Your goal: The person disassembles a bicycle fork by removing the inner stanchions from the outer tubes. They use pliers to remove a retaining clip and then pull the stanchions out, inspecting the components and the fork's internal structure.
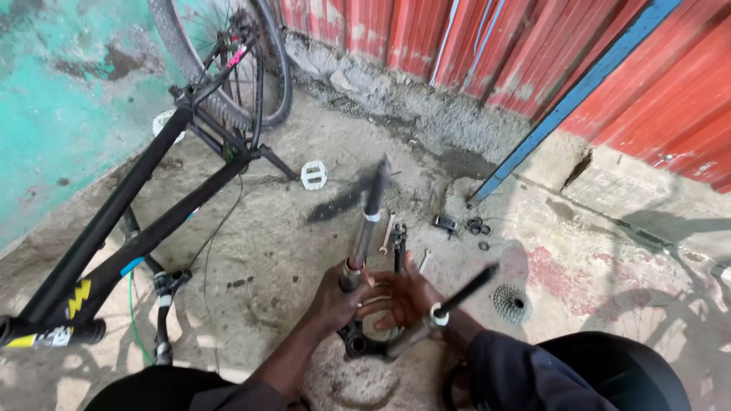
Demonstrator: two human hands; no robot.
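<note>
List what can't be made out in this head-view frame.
- Fork crown: hidden by left hand and right hand.
- Fork leg: tip motion-blurred.
- Small parts on concrete: too small to identify.
- Bicycle frame: front cut off at left edge.

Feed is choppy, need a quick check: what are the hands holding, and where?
Left hand grips one leg of the grey-black metal suspension fork, low near its crown; right hand supports beside it.

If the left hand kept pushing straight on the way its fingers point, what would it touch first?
The left hand, wrapped around one fork leg, points right toward the right hand. It would likely meet that palm first, then the other fork leg; depth is unclear.
</note>
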